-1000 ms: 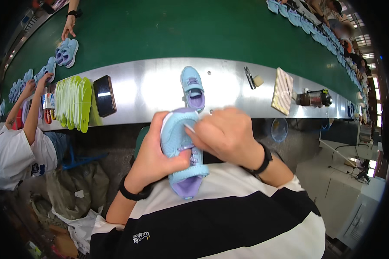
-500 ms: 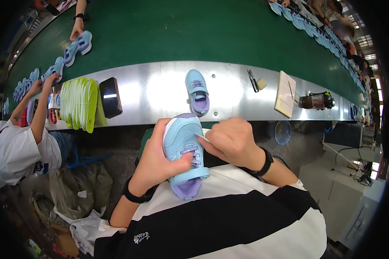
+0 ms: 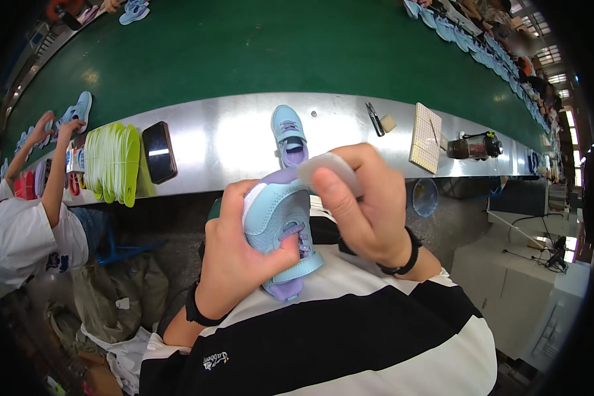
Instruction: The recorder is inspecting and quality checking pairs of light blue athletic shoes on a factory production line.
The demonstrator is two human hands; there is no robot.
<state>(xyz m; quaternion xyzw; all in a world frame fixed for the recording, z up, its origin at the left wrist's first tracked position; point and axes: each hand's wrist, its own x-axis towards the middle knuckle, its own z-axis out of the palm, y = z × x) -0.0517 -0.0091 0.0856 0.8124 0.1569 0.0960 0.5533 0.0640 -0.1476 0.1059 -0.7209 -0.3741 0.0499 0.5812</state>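
My left hand (image 3: 234, 254) is closed around a light-blue shoe (image 3: 277, 208) with purple trim. Its thumb presses on the lace area, and the toe points away from me. Pinched in my right hand (image 3: 373, 208) is a pale, flat, rounded piece (image 3: 333, 170), whose kind I cannot make out. That piece is at the toe end of the held shoe, though whether they touch I cannot tell. Beyond it, a matching light-blue shoe (image 3: 286, 123) lies on the metal table edge (image 3: 224, 132), its heel partly hidden behind my right hand's piece.
A phone (image 3: 160, 153) and a neon-yellow-edged stack (image 3: 113, 162) lie to the left. Snips (image 3: 375, 120), a beige block (image 3: 388, 123), a notepad (image 3: 424, 142) and a dark jar (image 3: 472, 148) are to the right. Beyond runs a green belt (image 3: 244, 49). A co-worker (image 3: 30, 231) handles shoes at left.
My right hand has risen toward the toe, and the pale piece now shows its broad face. The held shoe has tilted. At far left, a pair of shoes has moved away up the belt.
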